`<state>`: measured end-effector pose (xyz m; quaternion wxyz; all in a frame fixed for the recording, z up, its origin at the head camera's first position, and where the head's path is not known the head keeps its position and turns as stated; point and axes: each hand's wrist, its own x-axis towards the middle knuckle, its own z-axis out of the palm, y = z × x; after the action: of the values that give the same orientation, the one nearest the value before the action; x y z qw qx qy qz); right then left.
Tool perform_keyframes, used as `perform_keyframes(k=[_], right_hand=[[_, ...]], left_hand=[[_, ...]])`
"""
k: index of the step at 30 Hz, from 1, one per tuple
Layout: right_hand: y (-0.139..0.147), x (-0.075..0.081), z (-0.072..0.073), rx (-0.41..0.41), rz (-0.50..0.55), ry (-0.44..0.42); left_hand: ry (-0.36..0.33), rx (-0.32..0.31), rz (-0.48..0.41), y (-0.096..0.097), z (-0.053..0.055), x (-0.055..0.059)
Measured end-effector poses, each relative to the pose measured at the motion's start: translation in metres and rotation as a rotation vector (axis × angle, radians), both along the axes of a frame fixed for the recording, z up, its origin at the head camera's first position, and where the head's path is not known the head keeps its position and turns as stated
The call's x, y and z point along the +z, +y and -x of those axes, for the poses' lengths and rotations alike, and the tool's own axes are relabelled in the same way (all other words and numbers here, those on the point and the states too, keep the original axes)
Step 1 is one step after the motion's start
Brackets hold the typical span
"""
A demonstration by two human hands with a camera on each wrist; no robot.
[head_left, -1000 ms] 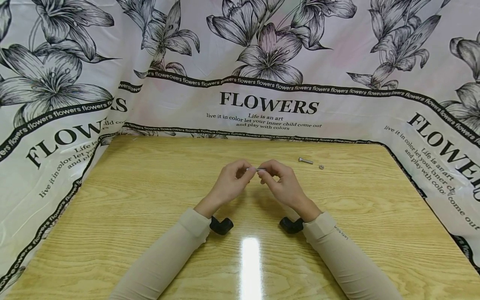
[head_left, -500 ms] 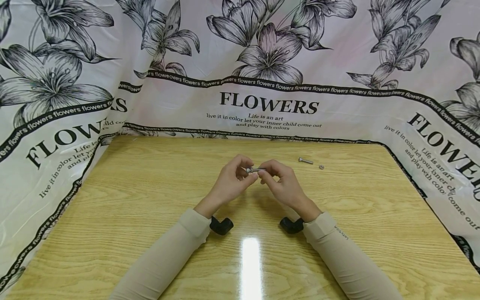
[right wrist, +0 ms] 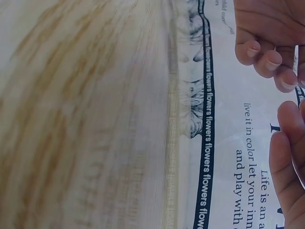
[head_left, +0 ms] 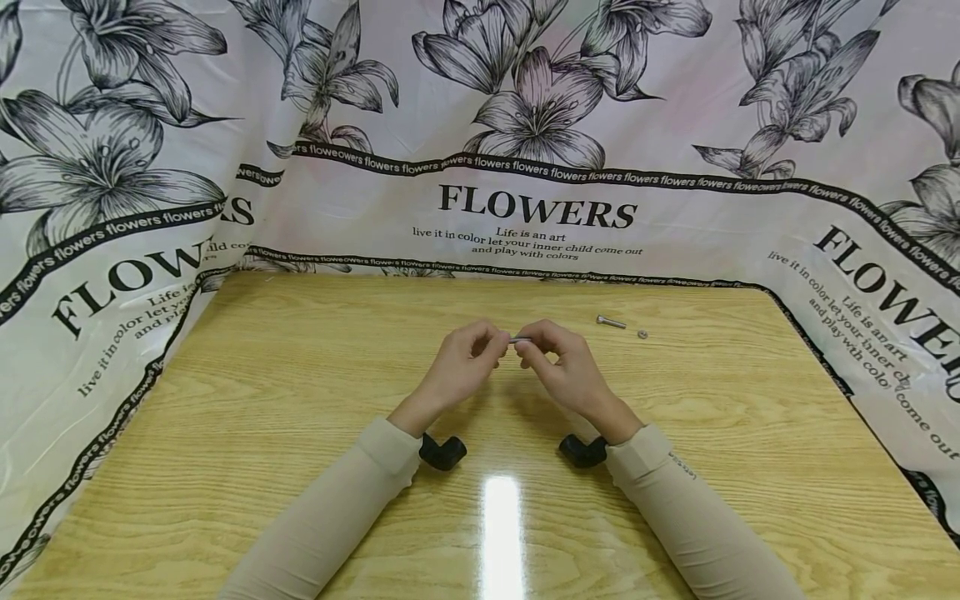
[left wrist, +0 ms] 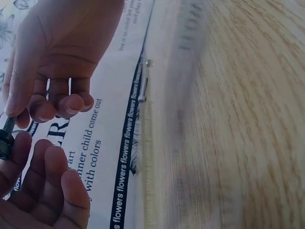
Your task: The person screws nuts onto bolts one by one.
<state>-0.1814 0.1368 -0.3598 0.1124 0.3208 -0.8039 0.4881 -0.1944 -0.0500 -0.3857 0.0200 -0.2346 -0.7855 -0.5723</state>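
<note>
Both hands meet above the table, with a small metal bolt between their fingertips. My left hand (head_left: 468, 358) pinches the bolt's head end, which its fingers hide in the head view. The thumb and forefinger of my right hand (head_left: 561, 364) pinch the threaded end. A short stretch of the bolt's shank (head_left: 518, 339) shows between the hands. In the left wrist view, the threaded shank (left wrist: 9, 123) points up into the right fingers, and a dark nut (left wrist: 5, 143) sits around it near the head, beside the left fingertips. The right wrist view shows only fingers, the bolt being out of sight.
Another bolt (head_left: 611, 322) lies on the wood-grain table (head_left: 300, 400), right of and beyond the hands, with a loose nut (head_left: 642, 334) close by. A flower-print cloth (head_left: 525, 225) stands around the table's back and sides. Black wrist mounts (head_left: 442, 452) jut from under both cuffs.
Half a second ago the left fingers were spread apart, baring the bolt's head and nut; now they close over that end again. The right hand stays in place, holding the shank.
</note>
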Motion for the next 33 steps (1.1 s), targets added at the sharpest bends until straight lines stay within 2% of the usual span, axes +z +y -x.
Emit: perform_keyframes(k=[9,17,33], right_hand=[[0.0,0.0,0.0001,0.004,0.005,0.0],[0.0001,-0.0017,0.0011,0.008,0.012,0.012],[-0.0005,-0.0011,0.0009,0.012,0.015,0.013]], left_hand=[[-0.057,0.02,-0.007,0.0005,-0.0019,0.0028],[0.007,0.0,-0.044,0.0008,-0.0038,0.0052],[-0.052,0.027,0.016,-0.0001,-0.0028,0.0043]])
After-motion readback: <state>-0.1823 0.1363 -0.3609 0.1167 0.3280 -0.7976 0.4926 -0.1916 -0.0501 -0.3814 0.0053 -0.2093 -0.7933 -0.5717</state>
